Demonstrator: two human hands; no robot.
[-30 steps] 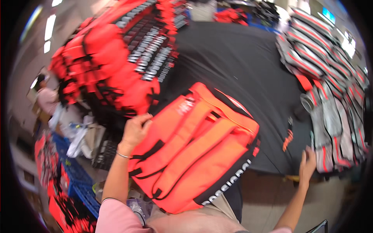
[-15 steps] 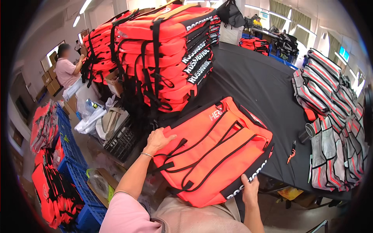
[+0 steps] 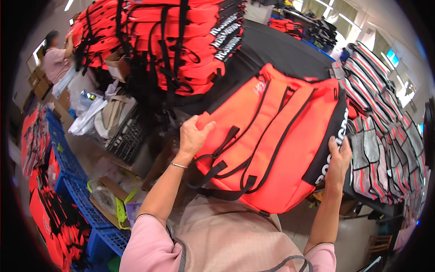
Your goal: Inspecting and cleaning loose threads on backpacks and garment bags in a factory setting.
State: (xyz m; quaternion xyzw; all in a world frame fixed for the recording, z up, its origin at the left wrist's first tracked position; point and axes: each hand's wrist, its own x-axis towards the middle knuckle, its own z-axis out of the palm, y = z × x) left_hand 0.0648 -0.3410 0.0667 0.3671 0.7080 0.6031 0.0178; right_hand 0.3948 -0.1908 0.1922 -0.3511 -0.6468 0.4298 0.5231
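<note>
Mid-frame, the orange bag [image 3: 276, 140] is lifted off the black table [image 3: 281, 54], left hand [image 3: 192, 136] clasping one edge, right hand [image 3: 337, 158] gripping its black end, not yet on the upper-left stack [image 3: 181, 45].

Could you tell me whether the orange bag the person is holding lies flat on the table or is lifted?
Lifted, it seems: the orange bag tilts between the left hand and right hand, its near end past the black table edge.

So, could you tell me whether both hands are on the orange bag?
Yes, the left hand grips the orange bag at its left edge and the right hand holds its black end.
</note>
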